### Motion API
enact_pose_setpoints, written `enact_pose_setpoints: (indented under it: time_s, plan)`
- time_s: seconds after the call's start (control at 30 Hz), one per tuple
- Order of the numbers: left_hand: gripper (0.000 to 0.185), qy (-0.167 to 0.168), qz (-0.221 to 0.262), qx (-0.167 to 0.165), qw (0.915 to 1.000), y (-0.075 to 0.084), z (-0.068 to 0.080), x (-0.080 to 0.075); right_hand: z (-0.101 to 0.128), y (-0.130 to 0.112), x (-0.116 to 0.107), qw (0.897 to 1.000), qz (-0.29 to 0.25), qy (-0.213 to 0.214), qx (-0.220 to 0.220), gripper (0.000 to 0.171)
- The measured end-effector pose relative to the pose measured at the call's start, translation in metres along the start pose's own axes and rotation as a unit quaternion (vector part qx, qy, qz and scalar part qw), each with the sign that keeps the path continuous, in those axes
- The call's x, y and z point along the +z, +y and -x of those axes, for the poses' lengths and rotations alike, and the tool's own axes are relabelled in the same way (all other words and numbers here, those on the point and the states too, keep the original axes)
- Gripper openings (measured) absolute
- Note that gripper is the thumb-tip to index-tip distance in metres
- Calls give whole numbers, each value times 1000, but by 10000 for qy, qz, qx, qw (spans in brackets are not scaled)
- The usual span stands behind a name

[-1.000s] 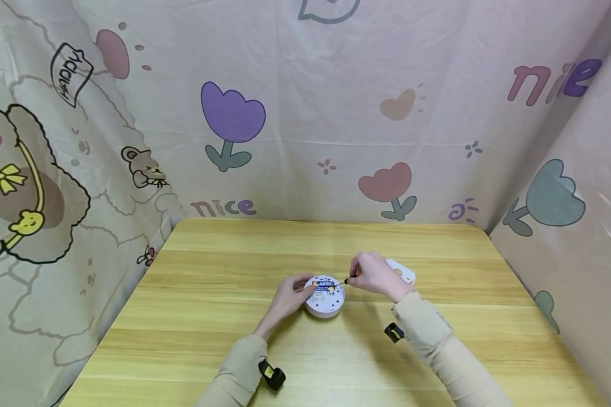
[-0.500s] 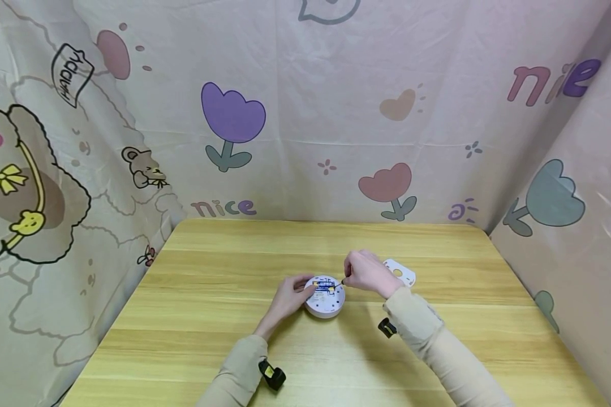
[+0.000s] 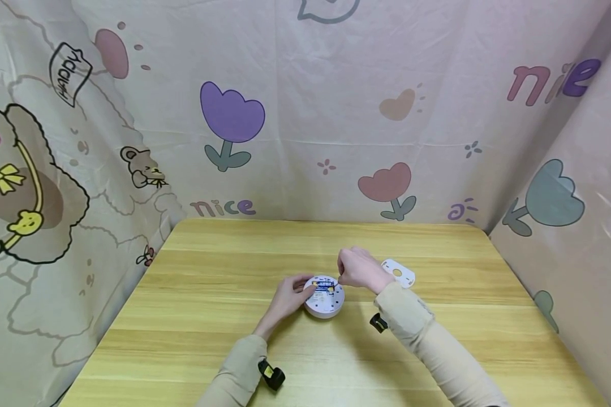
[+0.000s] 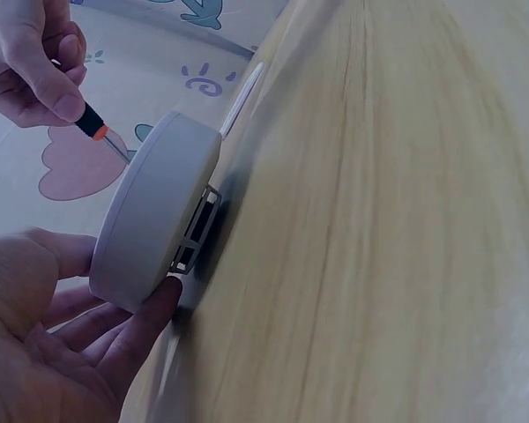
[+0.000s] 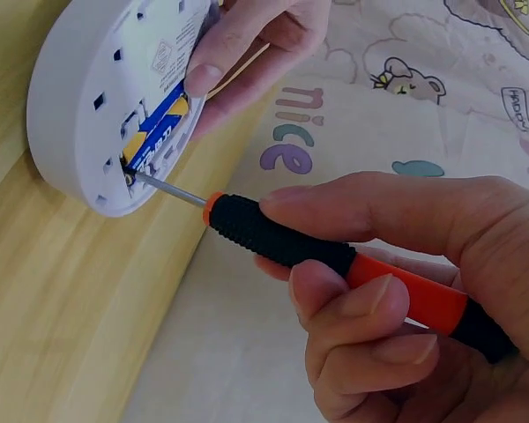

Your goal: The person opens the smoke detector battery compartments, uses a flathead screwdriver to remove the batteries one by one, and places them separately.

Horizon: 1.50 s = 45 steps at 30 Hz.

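A round white device (image 3: 325, 297) lies on the wooden table (image 3: 209, 271) with its back up and a blue-and-yellow battery (image 5: 155, 125) showing in an open compartment. My left hand (image 3: 288, 295) holds the device (image 4: 154, 211) by its left rim, one finger resting on top beside the battery. My right hand (image 3: 357, 269) grips a black-and-orange screwdriver (image 5: 335, 256). Its metal tip sits in the compartment at the end of the battery. In the left wrist view the screwdriver (image 4: 93, 126) reaches in over the device's far edge.
A small white cover plate (image 3: 398, 272) lies on the table just right of my right hand. Printed cloth walls (image 3: 305, 113) close in the table at the back and on both sides.
My right hand has moved left toward the device, bringing the screwdriver tip into the battery compartment. My left hand and the device have stayed put.
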State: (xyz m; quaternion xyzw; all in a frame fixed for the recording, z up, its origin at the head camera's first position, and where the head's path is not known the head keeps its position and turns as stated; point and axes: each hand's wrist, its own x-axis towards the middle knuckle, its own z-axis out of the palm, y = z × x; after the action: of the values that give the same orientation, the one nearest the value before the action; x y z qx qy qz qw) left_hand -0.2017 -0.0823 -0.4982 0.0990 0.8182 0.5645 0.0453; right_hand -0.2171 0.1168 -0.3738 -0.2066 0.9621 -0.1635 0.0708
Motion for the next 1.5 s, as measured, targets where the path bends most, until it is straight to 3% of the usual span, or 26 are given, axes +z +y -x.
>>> enact_pose_setpoints:
  time_s: [0.17,0.47,0.73,1.27,1.5]
  plan:
    - [38,-13,55,77,10000,0,0,0,-1,8,0,9995,-288,-123,92,19]
    - [37,129,34,137,9998,0,1,2,2,29,3,9904,-1287,-306,393,17]
    - [36,210,150,118,9996,-1,3,3,4,48,6,9705,-2306,-522,465,13]
    - [36,217,43,89,9997,-3,2,1,11,62,12,9580,-2809,-319,478,9]
    - [37,246,172,133,9995,-3,4,2,14,80,23,9388,-3412,-246,406,13]
